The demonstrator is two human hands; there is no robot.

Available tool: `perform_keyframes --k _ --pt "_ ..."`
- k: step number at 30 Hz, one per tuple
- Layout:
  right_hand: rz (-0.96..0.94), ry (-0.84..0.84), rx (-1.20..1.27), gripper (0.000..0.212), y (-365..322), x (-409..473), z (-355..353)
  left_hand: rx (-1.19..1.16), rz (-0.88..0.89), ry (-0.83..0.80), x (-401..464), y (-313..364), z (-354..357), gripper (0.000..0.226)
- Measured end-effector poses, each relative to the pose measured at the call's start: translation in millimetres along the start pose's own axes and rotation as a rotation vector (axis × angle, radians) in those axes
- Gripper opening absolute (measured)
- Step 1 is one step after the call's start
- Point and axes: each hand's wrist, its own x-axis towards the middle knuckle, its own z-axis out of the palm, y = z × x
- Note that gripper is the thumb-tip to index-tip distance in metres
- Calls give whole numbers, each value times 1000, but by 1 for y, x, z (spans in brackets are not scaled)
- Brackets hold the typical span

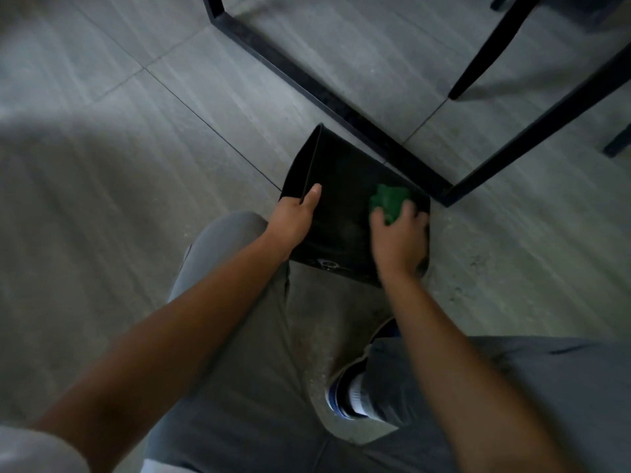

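Grey-trousered knees (239, 353) crouch before a black plastic bin (341, 179) on the tiled floor (136, 165), left grip (293, 216) pinching its left wall, right grip (397, 240) clutching a crumpled green pad (387, 201) against the far-right inner corner.

A single view here, worn on the head, tipped steeply down and a little forward onto the tiled floor (102, 148). It's close in: grey-trousered legs (246, 353) fill the bottom edge, and the left hand (295, 216) on the bin (341, 172) and the right hand (399, 240) round the cloth (387, 201) sit just right of centre. The wide lens catches a black frame (341, 109) running across the top right.
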Motion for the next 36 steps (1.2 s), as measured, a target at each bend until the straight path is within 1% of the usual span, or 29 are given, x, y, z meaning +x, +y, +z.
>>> perform_keyframes --k 2,3,4,5,6,8,10,11,13,15,16,19,20,22,23,24,25,26,28,31,33,35,36 --pt "-285 3 29 52 -24 -28 7 -46 -9 21 4 1 4 55" --pt "-394 5 25 52 -29 -36 9 -69 -31 17 5 3 6 54" --pt "-446 18 15 52 -29 -38 10 -87 -53 9 5 4 7 54" --pt "-431 40 12 52 -22 -33 11 -96 -68 4 6 3 8 56" --pt "-352 70 2 52 -13 -24 10 -97 -71 2 7 2 8 57" --pt "-99 99 -34 53 11 -6 6 -88 -72 -5 7 0 6 58" --pt "107 64 -61 58 29 6 1 -58 -62 -17 7 -2 7 53" --pt "140 44 -60 59 31 7 0 -42 -58 -18 7 -2 8 51" --pt "69 23 -6 56 22 3 -2 -40 -62 4 9 -1 9 55" --pt "-60 -11 157 50 3 0 -9 -45 -56 29 11 1 12 62" --pt "-85 -16 280 45 -8 2 -17 -35 -41 37 11 2 14 62" --pt "-18 62 673 25 -35 21 -50 -17 25 41 9 2 17 57" --pt "15 68 796 23 -38 28 -60 -5 34 37 8 0 16 56" --pt "97 3 986 34 -41 34 -68 10 28 21 7 -2 12 56" --pt "153 -59 1018 43 -40 31 -65 12 15 15 7 -3 11 56" --pt "201 -108 992 50 -36 28 -57 15 3 12 6 -3 11 56" --pt "226 -137 915 55 -33 20 -49 15 -1 14 6 -2 11 56" --pt "211 -146 820 58 -28 11 -40 13 3 18 6 -3 11 57" --pt "132 -147 655 62 -21 0 -24 28 22 27 7 -4 10 59" --pt "45 -142 476 66 -25 0 -14 50 31 30 9 -8 9 59" --pt "-40 -103 271 73 -26 1 -8 19 20 16 8 -6 8 62" --pt "-104 -71 98 73 -26 0 -2 -20 10 6 9 -5 8 67" --pt "-120 -58 68 71 -26 0 1 -26 12 6 9 -5 8 66"
